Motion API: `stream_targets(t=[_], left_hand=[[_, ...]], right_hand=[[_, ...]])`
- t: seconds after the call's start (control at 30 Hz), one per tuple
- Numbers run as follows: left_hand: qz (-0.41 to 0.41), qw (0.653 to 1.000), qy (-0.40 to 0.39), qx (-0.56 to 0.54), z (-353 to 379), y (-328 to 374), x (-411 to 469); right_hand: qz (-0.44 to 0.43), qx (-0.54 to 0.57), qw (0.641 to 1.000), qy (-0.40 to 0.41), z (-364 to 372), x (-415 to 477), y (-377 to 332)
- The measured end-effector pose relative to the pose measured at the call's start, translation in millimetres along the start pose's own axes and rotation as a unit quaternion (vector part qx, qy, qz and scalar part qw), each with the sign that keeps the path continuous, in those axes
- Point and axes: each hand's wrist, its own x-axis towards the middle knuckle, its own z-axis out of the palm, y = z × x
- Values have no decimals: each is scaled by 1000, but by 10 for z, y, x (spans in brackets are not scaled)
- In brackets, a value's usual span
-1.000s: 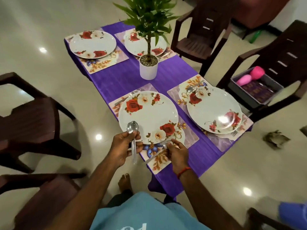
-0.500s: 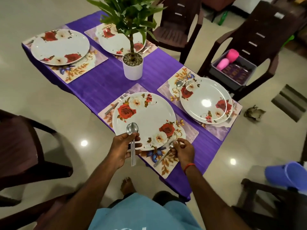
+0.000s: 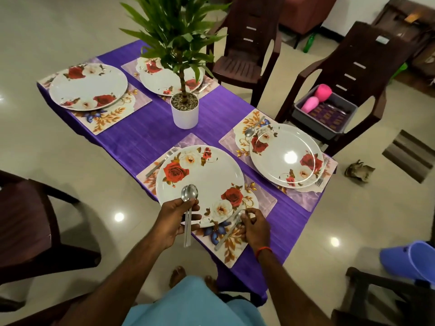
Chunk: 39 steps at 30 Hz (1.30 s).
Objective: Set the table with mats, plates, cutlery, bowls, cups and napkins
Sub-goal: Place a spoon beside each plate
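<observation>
My right hand pinches the bowl end of a spoon that lies on the near mat, just right of the plate. Its handle slants back toward me. My left hand grips two spoons upright over the plate. I count four mats, four plates and four spoons in view.

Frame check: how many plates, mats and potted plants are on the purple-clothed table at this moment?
Plates: 4
Mats: 4
Potted plants: 1
Total: 9
</observation>
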Motion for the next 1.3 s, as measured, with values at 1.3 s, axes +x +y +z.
stream_targets(t=[1.3], left_hand=[[50, 997, -26, 46, -1824, 1132, 211]], right_hand=[[-151, 98, 949, -259, 2388, -563, -2517]])
